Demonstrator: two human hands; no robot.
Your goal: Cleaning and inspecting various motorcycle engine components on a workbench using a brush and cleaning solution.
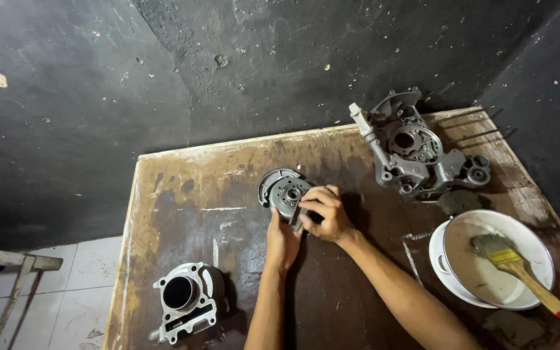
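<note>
On the counter (196,188), a round engine part (284,192) sat mid-counter under both hands. A cylinder block (186,299) lay front-left, a crankcase (416,152) back-right. A brush (520,269) rested in a bowl (461,285) at right.

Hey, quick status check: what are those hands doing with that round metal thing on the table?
Both hands on the round metal part: left hand below, right hand gripping its side. Engine casing, cylinder block, bowl with brush lie apart.
</note>
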